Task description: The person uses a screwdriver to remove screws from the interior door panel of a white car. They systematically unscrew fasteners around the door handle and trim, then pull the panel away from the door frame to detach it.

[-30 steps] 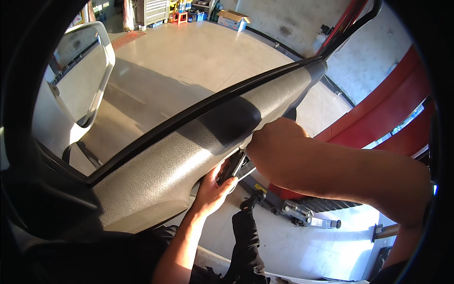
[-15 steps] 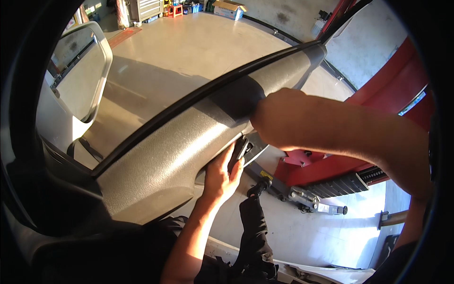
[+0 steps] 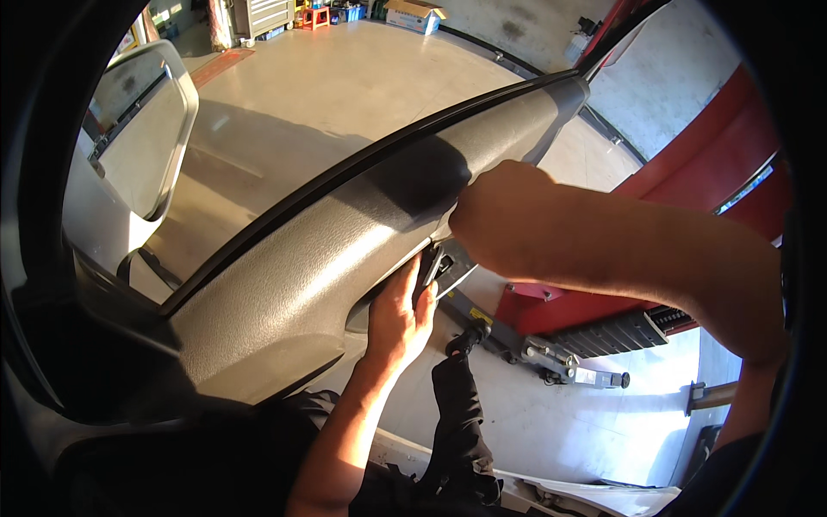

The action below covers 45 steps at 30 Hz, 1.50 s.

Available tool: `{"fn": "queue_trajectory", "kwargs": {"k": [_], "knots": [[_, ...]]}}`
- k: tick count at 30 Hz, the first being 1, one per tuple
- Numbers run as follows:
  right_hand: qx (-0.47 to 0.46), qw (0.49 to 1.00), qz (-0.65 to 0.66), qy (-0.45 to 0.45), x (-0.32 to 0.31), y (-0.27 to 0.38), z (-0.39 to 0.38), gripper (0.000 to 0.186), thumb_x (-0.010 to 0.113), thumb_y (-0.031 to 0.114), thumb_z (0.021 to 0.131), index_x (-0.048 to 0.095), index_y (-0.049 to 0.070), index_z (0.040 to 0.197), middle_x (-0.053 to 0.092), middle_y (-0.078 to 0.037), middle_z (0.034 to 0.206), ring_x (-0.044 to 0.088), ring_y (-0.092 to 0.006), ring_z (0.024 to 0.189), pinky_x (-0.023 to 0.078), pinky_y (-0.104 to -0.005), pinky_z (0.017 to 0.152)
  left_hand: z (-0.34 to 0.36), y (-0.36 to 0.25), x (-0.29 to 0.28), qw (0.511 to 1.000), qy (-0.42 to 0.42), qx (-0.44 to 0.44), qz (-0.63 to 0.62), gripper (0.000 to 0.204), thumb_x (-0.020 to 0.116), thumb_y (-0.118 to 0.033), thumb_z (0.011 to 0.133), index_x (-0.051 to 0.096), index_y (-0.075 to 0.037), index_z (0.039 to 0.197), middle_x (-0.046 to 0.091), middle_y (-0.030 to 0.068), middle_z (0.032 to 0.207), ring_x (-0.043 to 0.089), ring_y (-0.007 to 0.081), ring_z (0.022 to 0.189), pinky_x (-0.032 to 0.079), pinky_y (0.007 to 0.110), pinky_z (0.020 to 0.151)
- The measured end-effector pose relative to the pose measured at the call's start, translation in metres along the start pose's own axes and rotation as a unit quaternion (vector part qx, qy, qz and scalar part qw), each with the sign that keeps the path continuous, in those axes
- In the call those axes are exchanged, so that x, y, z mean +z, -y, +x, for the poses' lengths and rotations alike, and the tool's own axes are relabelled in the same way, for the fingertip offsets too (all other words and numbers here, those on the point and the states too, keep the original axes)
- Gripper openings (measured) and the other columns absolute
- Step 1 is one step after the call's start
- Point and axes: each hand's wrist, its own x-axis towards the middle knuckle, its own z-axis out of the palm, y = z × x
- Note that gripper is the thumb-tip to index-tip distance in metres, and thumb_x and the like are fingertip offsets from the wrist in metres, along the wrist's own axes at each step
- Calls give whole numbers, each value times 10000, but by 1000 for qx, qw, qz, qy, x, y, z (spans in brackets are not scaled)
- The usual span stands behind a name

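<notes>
A grey textured car door panel (image 3: 284,276) runs slantwise from the lower left to the upper right. My left hand (image 3: 401,319) is under the panel's inner edge, with fingers and thumb closed around a small black trim piece (image 3: 428,265) at the armrest. A dark opening shows in that piece. Just above it, my right hand (image 3: 500,211) is curled into a fist against the panel. Its fingertips face the panel and are hidden, so what they hold cannot be made out. My right forearm crosses in from the right.
The door mirror (image 3: 142,138) stands at the left, beyond the window edge. Red lift parts (image 3: 689,198) and a grey lift arm (image 3: 560,362) are at the right. My foot (image 3: 468,338) rests on the floor below the door. A cardboard box (image 3: 415,15) sits by the far wall.
The whole view has shifted slightly, so the door and both hands appear a little farther left. Both hands keep nearly the same places on the panel.
</notes>
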Motion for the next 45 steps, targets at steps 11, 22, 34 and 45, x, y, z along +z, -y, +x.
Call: {"fn": "queue_trajectory", "kwargs": {"k": [11,22,34,45], "knots": [[-83,996,-24,29,-1,-3,-17,144,663,150,839,774,81,900,756,-125,894,753,-313,873,609,-417,746,0,9,21,1000,8,18,-16,570,665,-163,987,469,21,1490,626,289,1321,634,432,1204,522,433,1026],[-76,997,8,31,4,-12,-17,139,649,139,858,761,76,910,748,-136,892,749,-352,862,613,-440,716,-2,3,9,998,51,-5,46,578,627,-98,992,428,5,1525,629,283,1323,634,437,1199,526,439,1017],[-37,998,32,-29,32,-19,-35,156,756,132,777,792,95,924,771,-104,911,766,-305,862,619,-415,713,6,-5,2,949,55,-173,-258,602,699,-214,989,481,42,1488,584,209,1451,560,267,1329,413,363,1137],[0,985,170,-9,44,-32,-58,161,720,74,757,764,9,898,755,-183,911,764,-358,848,620,-451,679,12,-12,0,930,90,-187,-305,621,739,-114,928,495,4,1487,607,89,1384,566,178,1239,416,329,1102]]}}
